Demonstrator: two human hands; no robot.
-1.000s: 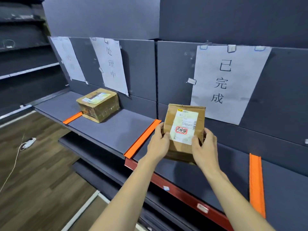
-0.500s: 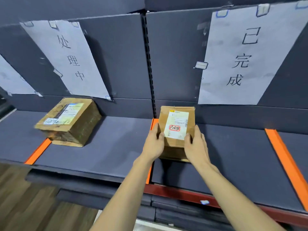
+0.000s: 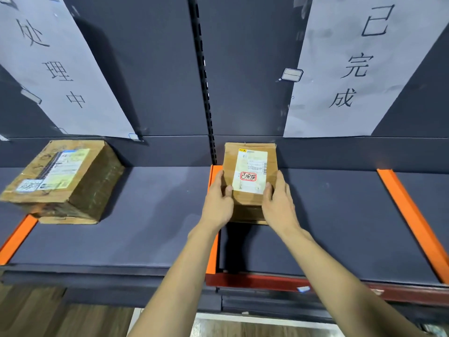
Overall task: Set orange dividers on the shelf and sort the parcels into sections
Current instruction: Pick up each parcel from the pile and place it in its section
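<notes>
A small brown parcel with a white label and a red-circled mark is held over the dark shelf, just right of the middle orange divider. My left hand grips its left side and my right hand grips its right side. Whether its underside touches the shelf is hidden. A larger taped parcel lies in the section to the left, by the left orange divider. Another orange divider lies at the right.
Paper signs hang on the back panel: one above the left section, one above the right section. A perforated upright splits the back wall. The shelf's red front edge and wooden floor lie below.
The view has closed in on the shelf and turned to face it. Both hands have carried the small parcel deeper into the section right of the middle divider.
</notes>
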